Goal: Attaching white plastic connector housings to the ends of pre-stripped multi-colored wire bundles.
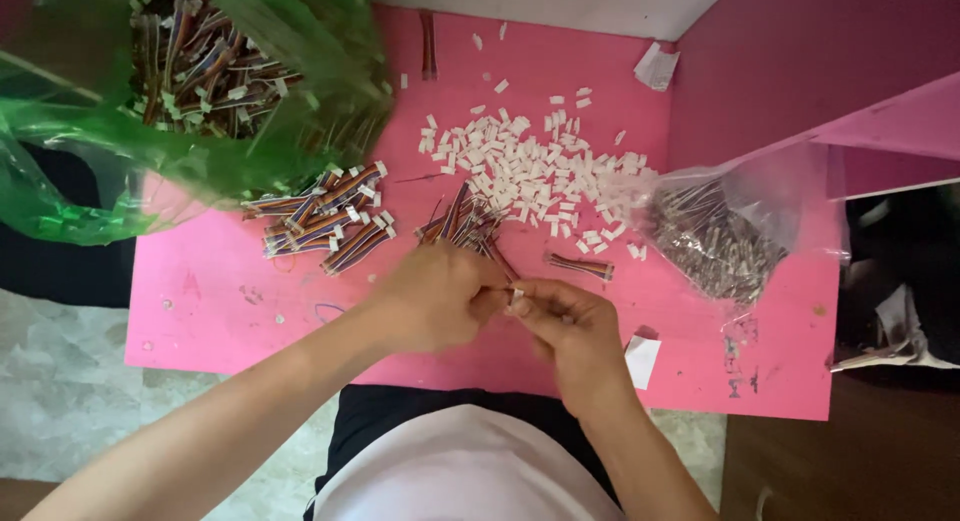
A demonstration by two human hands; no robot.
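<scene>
A: What are the hands busy with?

B: The left hand point(432, 299) is closed round a bundle of coloured wires point(462, 224) that fans out away from the body. The right hand point(565, 326) meets it at the middle of the pink desk point(200, 301), its fingers point(530, 293) pinched narrow on a small white connector point(517, 297) at the end of one wire.

A: What lies around them?

B: Just beyond the hands is a wide scatter of white connector housings point(530, 166). To the left of that lies a heap of finished wire sets point(325, 221), partly under a green plastic bag point(150, 131) that holds many more of them. On the right lies a clear plastic bag point(715, 236) full of thin wires, its mouth touching the scatter of housings.

A: Anything close enough to get in the way?

B: One short wire piece point(580, 267) lies just beside the right hand. A white paper scrap point(641, 360) sits near the right wrist, and another scrap point(657, 66) lies at the far edge. The green bag overhangs the far left corner of the desk.
</scene>
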